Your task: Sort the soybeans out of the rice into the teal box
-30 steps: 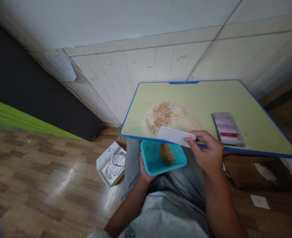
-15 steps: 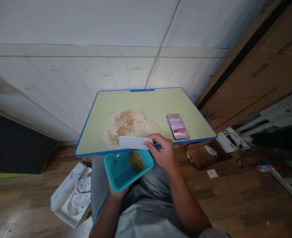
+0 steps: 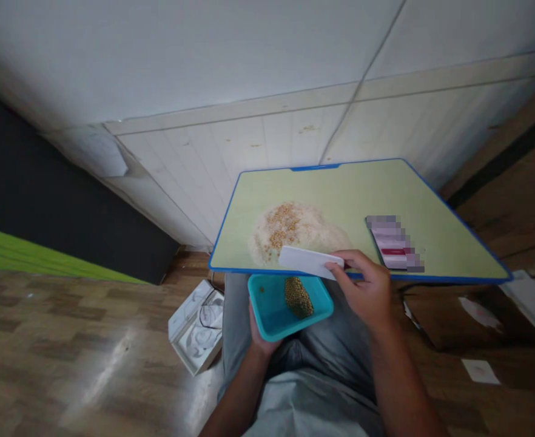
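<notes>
A teal plastic tub (image 3: 271, 311) rests over my lap, just below the table's near edge. My left hand (image 3: 262, 343) is wrapped around its lower left side, fingers partly hidden beneath. Inside the tub lies a small heap of greenish-brown beans (image 3: 298, 297), with a stray bit at the left. My right hand (image 3: 370, 294) pinches the right end of a flat white card (image 3: 306, 261), which is tilted above the near edge of the table. Behind the card spreads a pale, rice-like pile (image 3: 322, 230), topped with yellow-orange kernels (image 3: 283, 223).
The pile lies on a light green table (image 3: 358, 182) with a blue rim. A phone (image 3: 390, 246) lies to the right. On the floor at the left stands an open white box (image 3: 199, 331) with cables. A cardboard box (image 3: 449, 315) sits below the table's right side.
My view has turned left, so the table and both hands appear farther right. Both hands keep their holds on the tub and the card; the pile looks the same.
</notes>
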